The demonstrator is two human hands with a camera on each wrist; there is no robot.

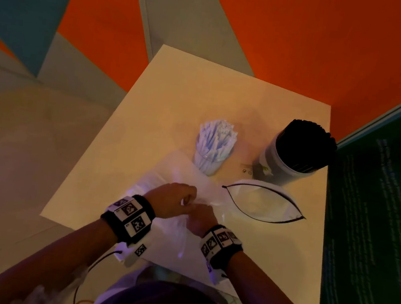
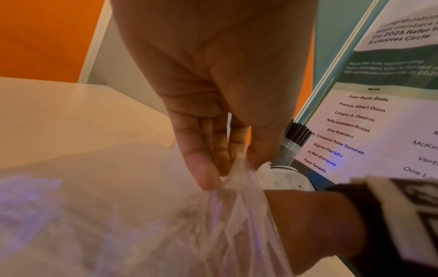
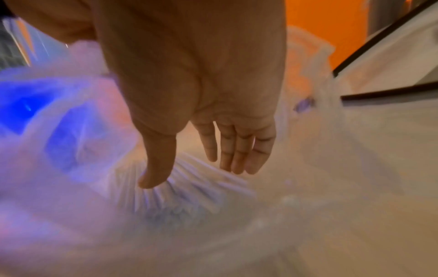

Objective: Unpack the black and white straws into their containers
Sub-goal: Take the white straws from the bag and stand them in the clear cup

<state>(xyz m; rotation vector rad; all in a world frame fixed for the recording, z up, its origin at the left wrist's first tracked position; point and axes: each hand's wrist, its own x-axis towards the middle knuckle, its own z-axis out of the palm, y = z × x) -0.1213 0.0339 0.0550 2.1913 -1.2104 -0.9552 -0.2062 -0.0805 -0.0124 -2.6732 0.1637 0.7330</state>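
Left hand [image 2: 213, 97] pinching the gathered edge of a clear plastic bag [image 1: 173, 226] at the counter's [image 1: 107, 173] near edge, right hand [image 3: 201, 105] spread loosely over white straws [image 3: 189, 189] inside it, thumb touching, clear cup of white straws [image 1: 214, 144] and tub of black straws [image 1: 299, 148] toward the far right corner

Poster [image 2: 388, 105] reading "X-clusives Circle", "2025", "Name"

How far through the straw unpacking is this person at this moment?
Mostly done, it seems. The black straws fill their grey container, and white straws stand in the clear cup. In hand: the left hand pinches the plastic bag, while the right hand reaches, fingers straight, over white straws in the bag. Those are left.
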